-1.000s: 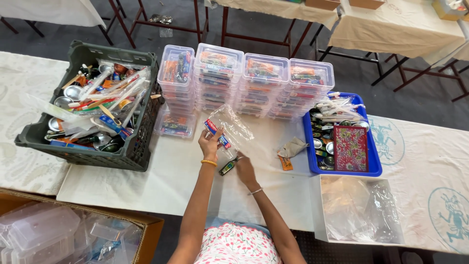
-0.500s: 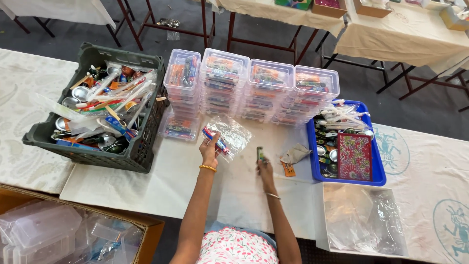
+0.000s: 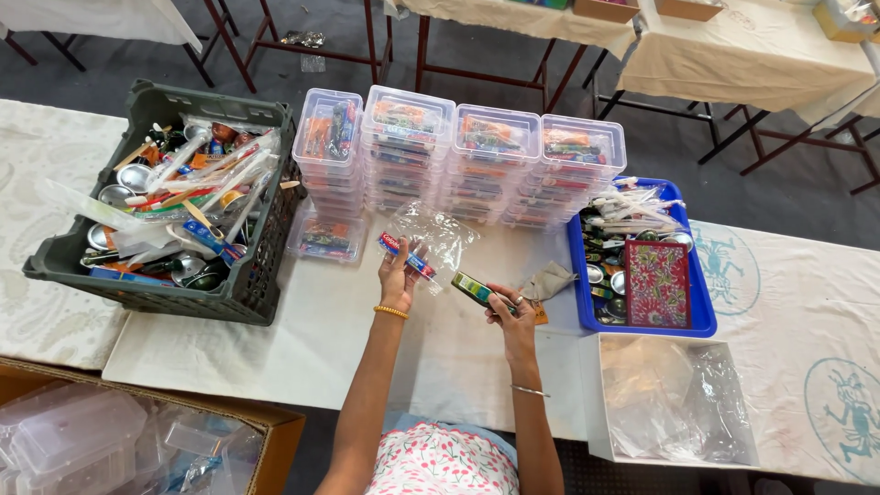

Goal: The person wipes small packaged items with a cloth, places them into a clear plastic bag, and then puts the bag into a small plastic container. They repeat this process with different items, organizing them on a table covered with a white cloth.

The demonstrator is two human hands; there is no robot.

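Gripping a small green packet (image 3: 474, 289) in the right hand (image 3: 513, 316), long axis slanting far-left toward the clear plastic bag (image 3: 431, 240), pinched with a red-and-blue tube (image 3: 406, 257) in the left hand (image 3: 399, 280) just beside, above the worktop (image 3: 302, 339).

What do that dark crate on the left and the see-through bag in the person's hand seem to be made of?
The crate looks like moulded dark plastic, matt, with lattice walls. The bag held by the left hand seems thin clear plastic film: crinkled, glossy, showing the table through it.
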